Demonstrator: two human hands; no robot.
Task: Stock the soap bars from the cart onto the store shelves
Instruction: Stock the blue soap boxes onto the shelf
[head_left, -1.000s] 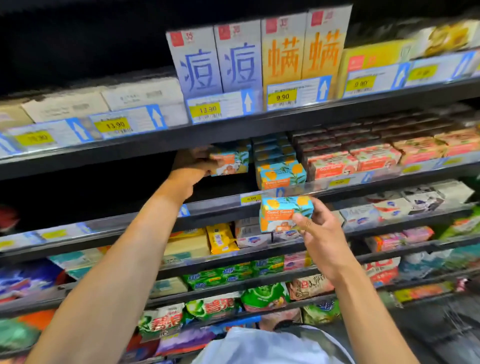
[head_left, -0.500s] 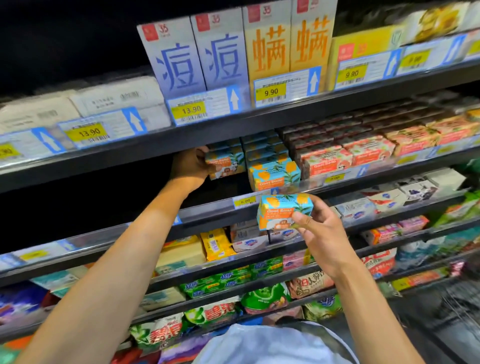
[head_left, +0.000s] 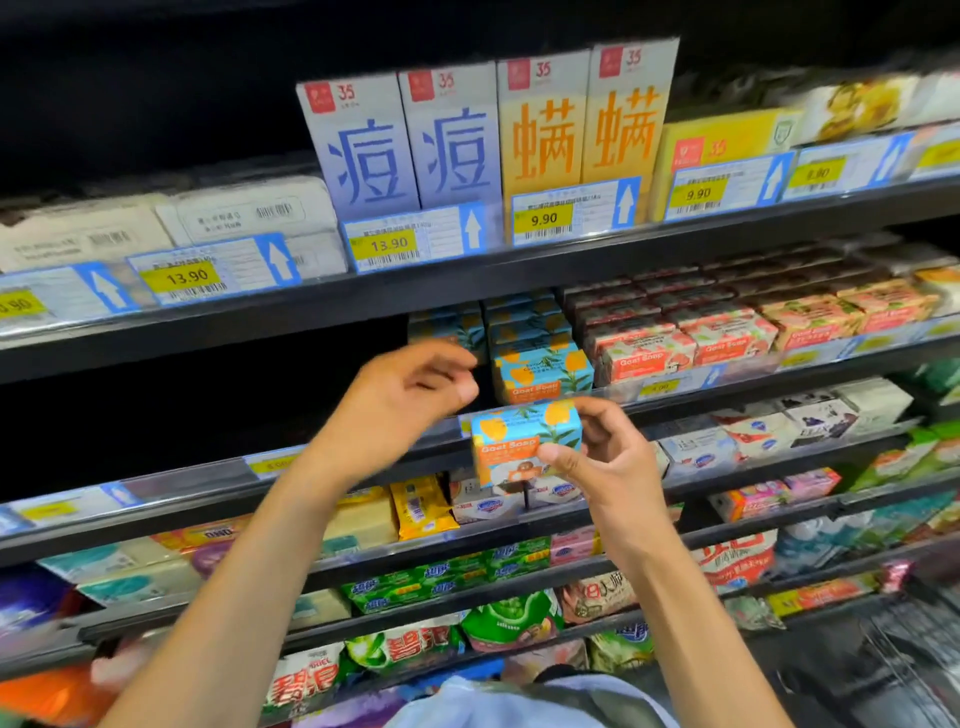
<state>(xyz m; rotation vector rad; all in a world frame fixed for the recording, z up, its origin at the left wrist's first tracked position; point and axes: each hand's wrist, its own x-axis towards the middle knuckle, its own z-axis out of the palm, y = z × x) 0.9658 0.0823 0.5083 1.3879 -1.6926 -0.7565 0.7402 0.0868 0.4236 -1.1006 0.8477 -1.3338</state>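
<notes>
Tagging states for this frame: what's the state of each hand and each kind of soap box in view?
left hand, fingers loosely curled, holds nothing.
right hand, grips the blue Goat Soap box.
blue Goat Soap box, in hand, upright, label toward the camera.
shelved blue Goat Soap boxes, lined up front to back.
red Goat Soap boxes, shelved in side-by-side rows.

soap bar (head_left: 514, 435): blue, orange fruit print (green leaves) | price tag (head_left: 388, 244): yellow

Retail shop aisle. Tiered dark shelves (head_left: 519, 280) carry yellow price labels (head_left: 544, 219) along their front edges. Packaged soap boxes (head_left: 543, 371) sit in rows.
</notes>
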